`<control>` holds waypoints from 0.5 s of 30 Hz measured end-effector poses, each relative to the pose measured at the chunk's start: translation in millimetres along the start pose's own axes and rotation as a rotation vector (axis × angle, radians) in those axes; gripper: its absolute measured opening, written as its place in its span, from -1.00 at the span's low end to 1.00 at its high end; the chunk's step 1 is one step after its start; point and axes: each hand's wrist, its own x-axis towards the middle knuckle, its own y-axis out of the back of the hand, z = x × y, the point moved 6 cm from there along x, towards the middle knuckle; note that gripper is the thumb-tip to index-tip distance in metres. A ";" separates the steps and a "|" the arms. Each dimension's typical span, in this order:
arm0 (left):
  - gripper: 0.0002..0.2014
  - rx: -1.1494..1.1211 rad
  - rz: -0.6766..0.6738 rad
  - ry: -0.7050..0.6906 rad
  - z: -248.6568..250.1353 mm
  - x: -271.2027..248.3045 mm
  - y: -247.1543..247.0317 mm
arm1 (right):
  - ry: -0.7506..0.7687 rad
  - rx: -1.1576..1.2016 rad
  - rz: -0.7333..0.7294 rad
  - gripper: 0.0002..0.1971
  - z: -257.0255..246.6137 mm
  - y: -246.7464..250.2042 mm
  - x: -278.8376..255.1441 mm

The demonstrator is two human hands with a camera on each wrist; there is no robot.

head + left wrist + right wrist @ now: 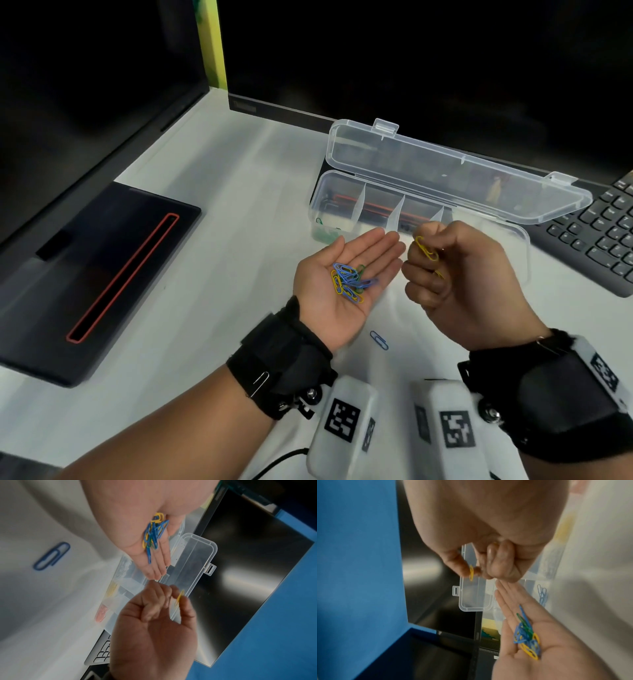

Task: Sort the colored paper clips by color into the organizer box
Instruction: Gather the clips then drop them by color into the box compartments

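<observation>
My left hand (pixel 346 274) lies flat, palm up, in front of the clear organizer box (pixel 318 202). A small pile of blue, yellow and green clips (pixel 351 281) rests on the palm, also the clip pile (pixel 154 534) and the clip pile (pixel 527 638). My right hand (pixel 448 274) hovers just right of it, fingers curled, pinching a yellow clip (pixel 426 249) between thumb and forefinger; the yellow clip (pixel 179 597) and yellow clip (pixel 471 573) show there too. The box lid (pixel 459 174) stands open. Green clips (pixel 325 234) lie in the leftmost compartment.
One blue clip (pixel 379 340) lies on the white desk near my wrists, the same blue clip (pixel 51 555). A dark monitor stand base (pixel 92 274) sits left, a keyboard (pixel 603 233) right, and monitors stand behind the box.
</observation>
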 end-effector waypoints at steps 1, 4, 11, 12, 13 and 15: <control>-0.52 -0.005 -0.006 -0.002 0.4 -0.3 -0.4 | -0.015 0.049 0.001 -0.83 0.3 0.5 -0.8; -0.53 0.000 -0.014 0.001 0.0 -0.8 -0.9 | -0.009 0.029 0.000 -0.88 2.5 1.7 -0.7; -0.52 0.000 -0.024 -0.006 3.3 -0.9 -0.9 | 0.041 -0.084 -0.029 -0.86 3.4 -1.8 -6.0; -0.53 -0.003 -0.027 -0.016 5.9 -0.7 -1.4 | 0.055 -0.147 -0.013 -0.89 3.0 -0.9 -7.8; -0.54 -0.004 -0.028 -0.030 9.0 -0.3 -1.1 | 0.062 -0.219 0.001 -0.91 2.8 -0.8 -10.4; -0.56 0.003 -0.030 -0.053 14.8 0.2 -0.6 | 0.098 -0.433 0.035 -0.81 0.9 0.5 -14.3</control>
